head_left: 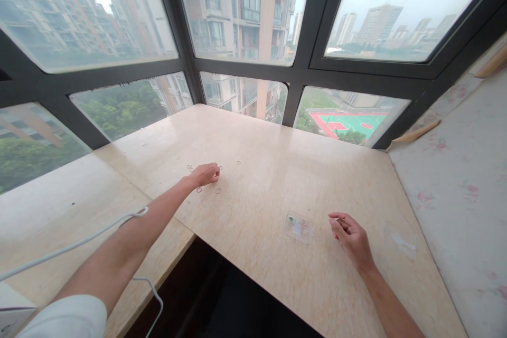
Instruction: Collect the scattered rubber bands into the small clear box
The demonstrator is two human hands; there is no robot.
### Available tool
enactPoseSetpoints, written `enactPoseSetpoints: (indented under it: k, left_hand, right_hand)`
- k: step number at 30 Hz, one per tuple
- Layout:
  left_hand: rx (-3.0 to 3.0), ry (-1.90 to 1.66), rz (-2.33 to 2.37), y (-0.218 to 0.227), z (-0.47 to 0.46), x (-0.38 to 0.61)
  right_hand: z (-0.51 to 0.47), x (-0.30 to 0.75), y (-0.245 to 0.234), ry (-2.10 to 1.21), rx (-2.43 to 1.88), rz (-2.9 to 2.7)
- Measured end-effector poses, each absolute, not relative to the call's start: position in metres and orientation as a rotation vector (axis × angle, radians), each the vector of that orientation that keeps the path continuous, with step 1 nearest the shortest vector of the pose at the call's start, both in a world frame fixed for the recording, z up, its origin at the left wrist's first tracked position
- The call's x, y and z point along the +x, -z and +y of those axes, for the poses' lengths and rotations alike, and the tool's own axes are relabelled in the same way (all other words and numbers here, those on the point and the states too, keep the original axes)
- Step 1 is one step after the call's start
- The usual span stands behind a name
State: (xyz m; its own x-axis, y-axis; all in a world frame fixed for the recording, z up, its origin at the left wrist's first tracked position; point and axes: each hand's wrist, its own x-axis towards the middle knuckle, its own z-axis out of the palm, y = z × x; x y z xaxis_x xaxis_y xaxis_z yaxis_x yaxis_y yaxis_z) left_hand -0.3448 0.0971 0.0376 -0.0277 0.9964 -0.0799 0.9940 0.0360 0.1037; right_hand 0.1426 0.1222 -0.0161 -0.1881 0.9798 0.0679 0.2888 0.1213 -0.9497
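My left hand [208, 173] reaches out over the stone-look sill, fingers pinched together among several small thin rings. Whether anything is in the pinch is too small to tell. A red ring [198, 190] and a darker ring [218, 190] lie just on its near side; a pale ring [238, 162] lies farther off to the right. My right hand [350, 237] hovers or rests at the right with loosely curled fingers and nothing visible in them. Left of it sits a small clear plastic box [299, 227] holding green and pinkish rings.
A clear plastic bag [402, 243] lies right of my right hand, near the papered wall [447, 185]. A white cable [79, 243] crosses my left forearm. Dark-framed windows bound the sill [261, 195], whose near edge drops into a dark gap [222, 296].
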Motion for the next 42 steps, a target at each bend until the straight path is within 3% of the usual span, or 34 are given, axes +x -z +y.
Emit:
enactPoseSetpoints:
  k: [5, 12, 29, 42]
  left_hand:
    - [2.136, -0.153, 2.142, -0.039, 0.094, -0.339]
    - [2.261, -0.612, 1.894, -0.056, 0.09, -0.293]
    - [2.562, -0.49, 1.44, -0.072, 0.087, -0.113]
    - [2.474, -0.57, 1.502, -0.046, 0.095, -0.09]
  right_hand:
    - [0.123, 0.142, 0.016, -1.094, -1.26, -1.617]
    - [0.123, 0.141, 0.017, -1.097, -1.239, -1.61]
    - [0.126, 0.14, 0.018, -1.064, -1.164, -1.651]
    - [0.126, 0.14, 0.017, -1.057, -1.144, -1.683]
